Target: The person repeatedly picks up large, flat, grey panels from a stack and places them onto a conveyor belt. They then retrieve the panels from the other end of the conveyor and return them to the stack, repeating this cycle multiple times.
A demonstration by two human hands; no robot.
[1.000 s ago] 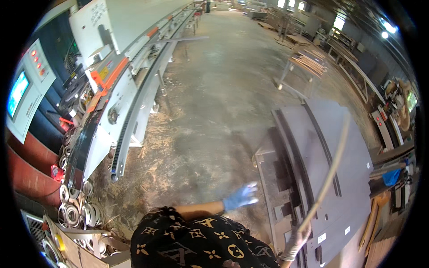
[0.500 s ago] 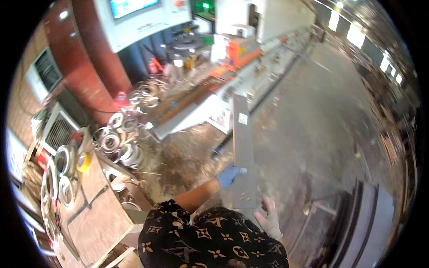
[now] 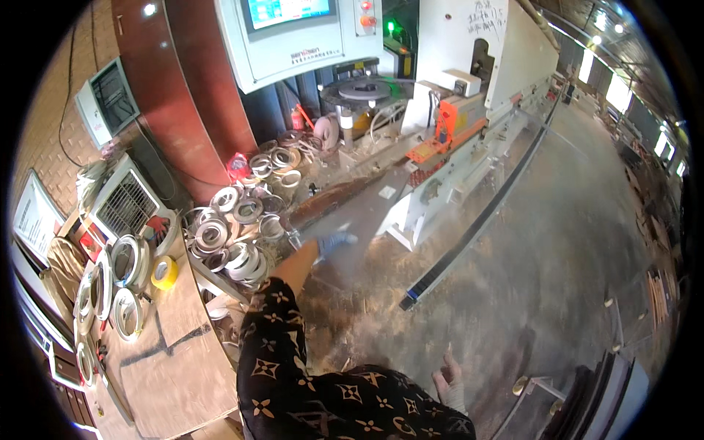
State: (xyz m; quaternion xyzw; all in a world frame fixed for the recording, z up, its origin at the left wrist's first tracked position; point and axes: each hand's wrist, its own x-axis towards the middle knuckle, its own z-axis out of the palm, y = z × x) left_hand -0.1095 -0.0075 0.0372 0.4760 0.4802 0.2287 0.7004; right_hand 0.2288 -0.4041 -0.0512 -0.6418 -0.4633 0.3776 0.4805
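Observation:
My left hand (image 3: 334,244), in a blue glove, grips a long grey board (image 3: 361,227) near its left edge. The board is blurred and tilted, its far end close to the orange guard (image 3: 445,128) of a long white machine (image 3: 458,55). A small white label (image 3: 386,192) sits on the board near that end. Low in the view, my right hand (image 3: 449,380) wears a pale glove and holds nothing; its index finger stretches out and the other fingers are partly hidden. It is apart from the board, close to my patterned black shirt.
A black rail (image 3: 480,220) runs along the machine. Many coiled strips (image 3: 213,235) lie on the left. Nearer stands a wooden table (image 3: 172,378) with a yellow tape roll (image 3: 165,272). Stacked boards (image 3: 612,396) stand lower right. A control box (image 3: 301,48) with a screen hangs above.
The grey board has swung from upright in view toward the machine at a slant, carried by my left hand to the left and up. My right hand has dropped lower, away from it. The view has shifted.

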